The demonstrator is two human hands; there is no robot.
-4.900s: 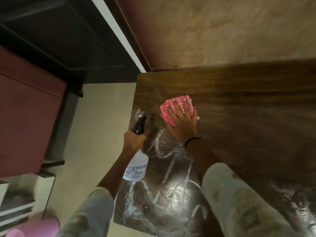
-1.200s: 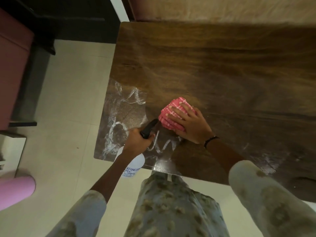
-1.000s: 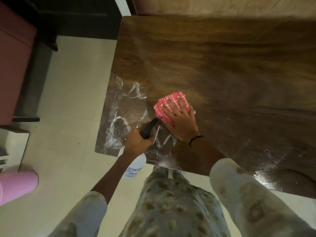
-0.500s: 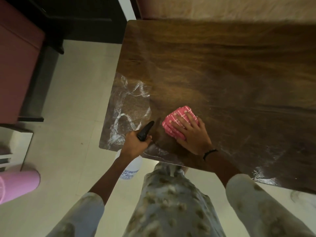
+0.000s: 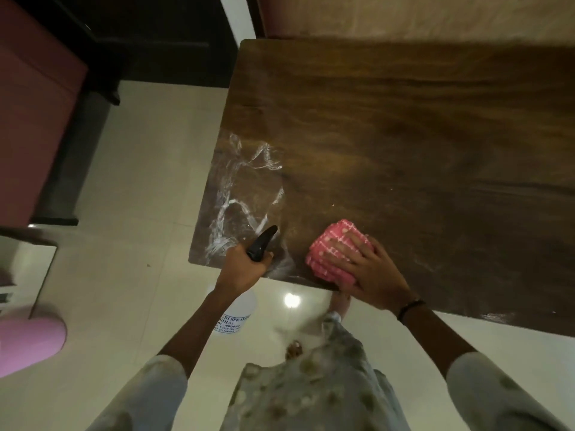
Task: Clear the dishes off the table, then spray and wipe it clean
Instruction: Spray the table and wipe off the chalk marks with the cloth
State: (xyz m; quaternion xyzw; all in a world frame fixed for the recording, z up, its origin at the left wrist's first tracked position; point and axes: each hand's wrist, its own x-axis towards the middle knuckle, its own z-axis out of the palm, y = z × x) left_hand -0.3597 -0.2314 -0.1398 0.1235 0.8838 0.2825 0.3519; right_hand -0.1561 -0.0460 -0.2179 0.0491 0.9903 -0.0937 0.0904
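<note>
- Right hand (image 5: 367,272): fingers spread flat, pressing a folded pink checked cloth (image 5: 334,255) onto the wooden tabletop (image 5: 404,135); black band on the wrist.
- Cloth sits at the tabletop's near edge, toward the left corner, part of it under the fingers.
- Left hand (image 5: 244,269): curled round the neck of a spray bottle (image 5: 236,317), black nozzle (image 5: 261,244) pointing out over the tabletop's near-left corner.
- Bottle body is white with a printed label, hanging below the hand off the tabletop edge, above the floor (image 5: 140,197).
- White streaky wet smears (image 5: 239,194) cover the tabletop's left strip, just left of the cloth; nozzle tip is over them.
- Rest of the tabletop shows bare wood grain.
- Pink rounded object (image 5: 28,343) at far left on the floor; cannot tell what it is.
</note>
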